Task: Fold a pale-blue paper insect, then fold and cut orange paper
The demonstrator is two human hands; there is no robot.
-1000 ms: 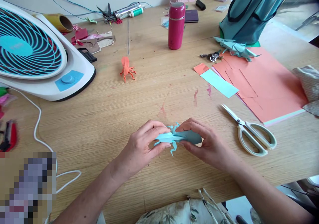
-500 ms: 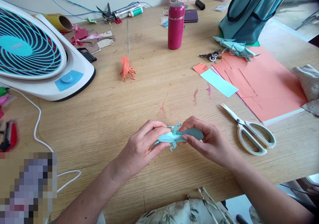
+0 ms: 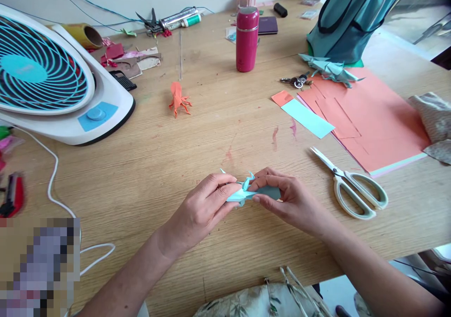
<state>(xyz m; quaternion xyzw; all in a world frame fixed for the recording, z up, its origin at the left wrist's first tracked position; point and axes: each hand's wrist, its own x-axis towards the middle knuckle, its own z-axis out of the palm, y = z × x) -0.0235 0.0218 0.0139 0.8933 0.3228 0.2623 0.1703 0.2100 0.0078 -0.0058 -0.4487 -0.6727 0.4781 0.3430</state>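
A light blue folded paper figure (image 3: 246,192) with thin legs is held just above the wooden table (image 3: 148,166), near its front edge. My left hand (image 3: 204,209) pinches its left end with fingers pressed together. My right hand (image 3: 287,199) grips its darker right end between thumb and fingers. Both hands hide much of the paper. A finished orange paper insect (image 3: 179,98) stands further back on the table, well away from both hands.
White-handled scissors (image 3: 352,188) lie right of my right hand. Orange paper sheets (image 3: 373,119) and a light blue strip (image 3: 307,118) lie beyond. A pink bottle (image 3: 246,38), keys (image 3: 295,80), a teal bag (image 3: 348,21), a teal paper figure (image 3: 329,68) and a fan (image 3: 52,77) with a white cable (image 3: 52,185) surround the work spot.
Both hands have shifted slightly on the blue paper figure, and my left fingers now cover more of its left end and legs. The view has tilted a little.
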